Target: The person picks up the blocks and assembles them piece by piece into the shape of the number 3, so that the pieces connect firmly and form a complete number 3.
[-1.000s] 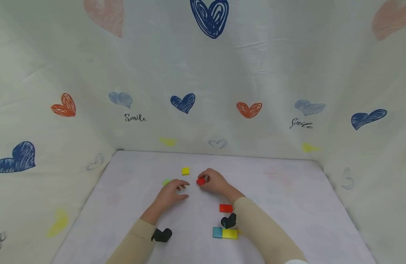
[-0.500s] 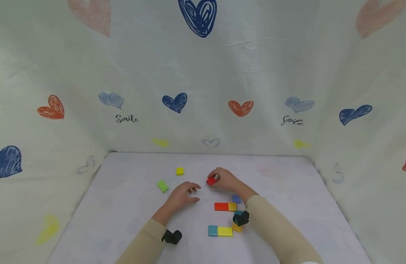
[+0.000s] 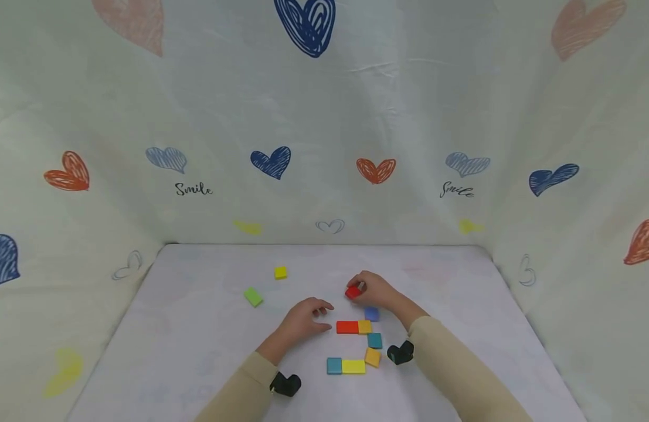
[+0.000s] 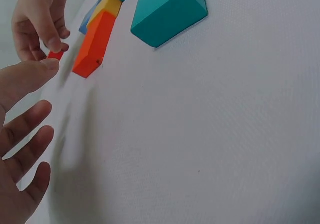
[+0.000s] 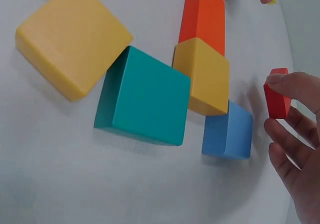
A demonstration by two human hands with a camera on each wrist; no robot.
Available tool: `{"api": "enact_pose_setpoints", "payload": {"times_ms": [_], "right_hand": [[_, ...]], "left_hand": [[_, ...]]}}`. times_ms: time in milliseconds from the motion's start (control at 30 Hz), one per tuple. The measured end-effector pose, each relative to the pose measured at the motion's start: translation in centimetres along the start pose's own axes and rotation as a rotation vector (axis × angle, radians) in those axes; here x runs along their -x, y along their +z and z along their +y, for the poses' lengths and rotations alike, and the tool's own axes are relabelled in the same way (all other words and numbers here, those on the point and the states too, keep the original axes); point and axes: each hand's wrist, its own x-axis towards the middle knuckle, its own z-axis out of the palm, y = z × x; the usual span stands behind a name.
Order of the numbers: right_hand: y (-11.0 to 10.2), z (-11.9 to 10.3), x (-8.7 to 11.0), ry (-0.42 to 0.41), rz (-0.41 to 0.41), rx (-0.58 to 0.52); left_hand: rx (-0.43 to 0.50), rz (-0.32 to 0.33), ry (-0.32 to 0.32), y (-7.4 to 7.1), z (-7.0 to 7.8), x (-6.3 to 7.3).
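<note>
Between thumb and fingers my right hand (image 3: 378, 290) pinches a small red block (image 5: 278, 95), held just beyond the blue block (image 3: 372, 314). My left hand (image 3: 302, 322) holds nothing; its fingers are spread and relaxed, with the thumb close to the left end of a long red block (image 3: 347, 327). That block meets an orange-yellow block (image 3: 364, 327), and the blue block touches its far corner. A teal block (image 5: 145, 99) and another orange block (image 3: 373, 357) carry the bent row toward me. It ends in a yellow block (image 3: 353, 366) and a teal-blue block (image 3: 334, 366).
Farther left on the white table (image 3: 187, 351) lie a lime green block (image 3: 253, 297) and a small yellow block (image 3: 281, 272). A pale curtain (image 3: 324, 117) printed with hearts surrounds the table at the back and sides.
My right hand has carried the small red block rightward, toward the blue block. My left hand has shifted right, away from the green block. The head view has turned slightly right.
</note>
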Motion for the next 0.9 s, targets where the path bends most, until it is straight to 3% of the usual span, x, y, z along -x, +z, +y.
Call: {"api": "enact_pose_setpoints", "payload": {"times_ms": [300,600,900], "right_hand": [[-0.4,1.7,0.8,0.045,0.022,-0.007],[-0.5,2.2,1.1,0.081,0.029,-0.027],[-0.6,2.9,1.2,0.079,0.035,-0.042]], "left_hand": [[0.023,0.037,0.003,1.3,0.6,0.2],[0.137,0.079,-0.049,2.3,0.0,0.2],[0.101,0.107,-0.024,3.1,-0.6,0.1]]}}
